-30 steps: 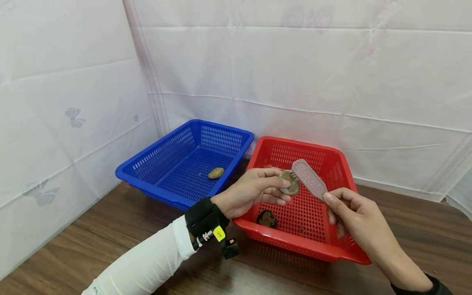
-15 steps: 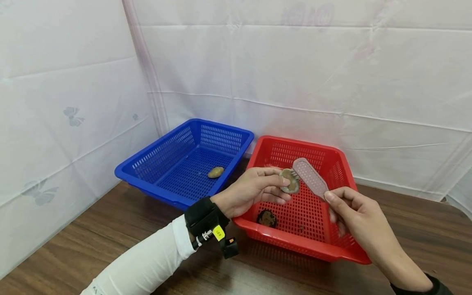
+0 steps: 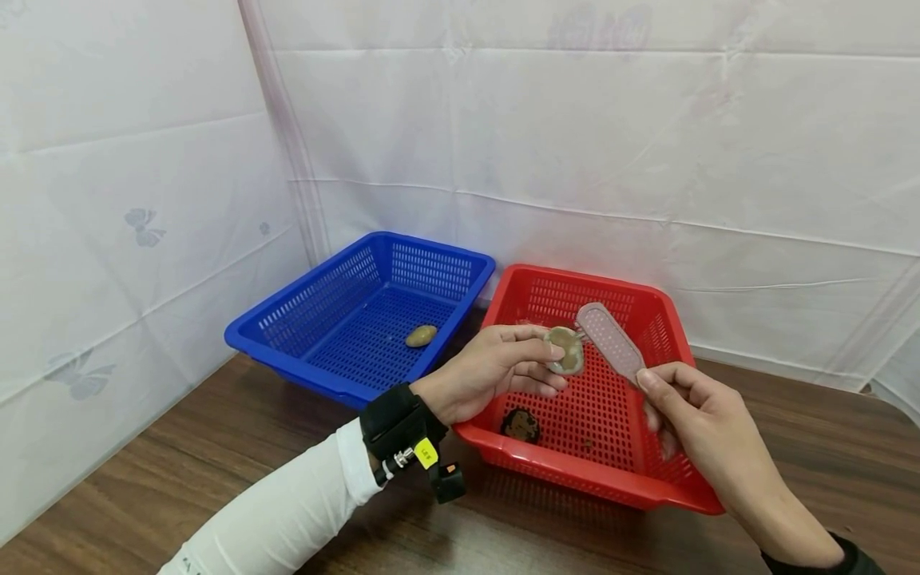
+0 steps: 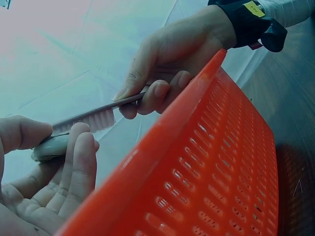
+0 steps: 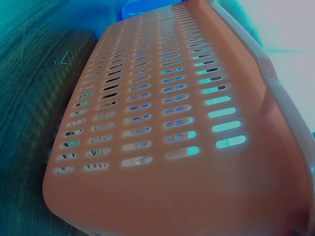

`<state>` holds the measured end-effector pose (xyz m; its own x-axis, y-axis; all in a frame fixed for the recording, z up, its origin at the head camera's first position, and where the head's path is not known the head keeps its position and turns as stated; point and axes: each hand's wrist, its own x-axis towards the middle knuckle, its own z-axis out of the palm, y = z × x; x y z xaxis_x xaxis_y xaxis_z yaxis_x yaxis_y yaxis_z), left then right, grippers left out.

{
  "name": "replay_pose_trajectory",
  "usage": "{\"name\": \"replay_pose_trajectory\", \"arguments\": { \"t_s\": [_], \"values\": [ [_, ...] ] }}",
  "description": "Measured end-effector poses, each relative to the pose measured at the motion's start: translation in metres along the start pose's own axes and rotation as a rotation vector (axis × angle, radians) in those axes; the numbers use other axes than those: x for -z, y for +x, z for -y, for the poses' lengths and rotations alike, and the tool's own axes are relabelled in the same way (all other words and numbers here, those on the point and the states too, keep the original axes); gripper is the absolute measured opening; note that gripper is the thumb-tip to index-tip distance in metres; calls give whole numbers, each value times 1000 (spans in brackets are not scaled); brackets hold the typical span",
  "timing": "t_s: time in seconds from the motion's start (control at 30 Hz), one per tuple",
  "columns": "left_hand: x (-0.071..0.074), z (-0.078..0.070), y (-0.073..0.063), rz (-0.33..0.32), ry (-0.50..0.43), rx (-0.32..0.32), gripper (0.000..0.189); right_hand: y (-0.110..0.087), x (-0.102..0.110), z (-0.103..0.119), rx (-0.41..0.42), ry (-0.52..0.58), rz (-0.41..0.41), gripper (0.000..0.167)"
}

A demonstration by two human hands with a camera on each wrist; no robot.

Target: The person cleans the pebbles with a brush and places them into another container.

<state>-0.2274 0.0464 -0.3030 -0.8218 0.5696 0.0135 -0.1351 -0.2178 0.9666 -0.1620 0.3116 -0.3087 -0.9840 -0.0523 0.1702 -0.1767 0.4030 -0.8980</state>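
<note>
My left hand point(image 3: 513, 363) pinches a flat, roundish grey-green stone point(image 3: 571, 359) with a brown patch on its upper face, above the red basket point(image 3: 585, 471). My right hand point(image 3: 690, 415) grips the narrow end of a pinkish brush point(image 3: 611, 339) between thumb and fingers. The brush's head reaches to the stone's edge; in the left wrist view its pale pink bristles point(image 4: 101, 120) point down beside the stone. A dark piece caked with brown point(image 3: 520, 426) lies in the red basket's near left corner. Only the basket's side fills the right wrist view.
A blue basket point(image 3: 287, 363) stands to the left of the red one, with a yellowish-brown oval stone point(image 3: 421, 335) in it. Brown crumbs point(image 3: 587, 444) lie on the red basket's floor. Both baskets stand on a wooden table point(image 3: 230, 447) before a pale cloth backdrop point(image 3: 575, 160).
The brush in my right hand has shifted slightly right and up, from over the stone's face to its edge. My left hand keeps the stone nearly still.
</note>
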Motion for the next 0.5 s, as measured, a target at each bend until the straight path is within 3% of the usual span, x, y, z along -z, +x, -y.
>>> {"name": "replay_pose_trajectory", "arguments": {
  "t_s": [0.13, 0.27, 0.4, 0.5],
  "values": [
    [1, 0, 0, 21, -10, -11, 30, 1, 2, -2, -12, 57, -15, 32],
    [1, 0, 0, 12, -23, -10, 30, 0, 3, -5, 23, 144, 29, 26],
    [0, 1, 1, -6, -33, -14, 29, -3, 0, -4, 81, 71, 110, 22],
    [0, 0, 1, -10, -29, -17, 28, -5, -1, -2, 84, -6, 102, 24]
  ]
}}
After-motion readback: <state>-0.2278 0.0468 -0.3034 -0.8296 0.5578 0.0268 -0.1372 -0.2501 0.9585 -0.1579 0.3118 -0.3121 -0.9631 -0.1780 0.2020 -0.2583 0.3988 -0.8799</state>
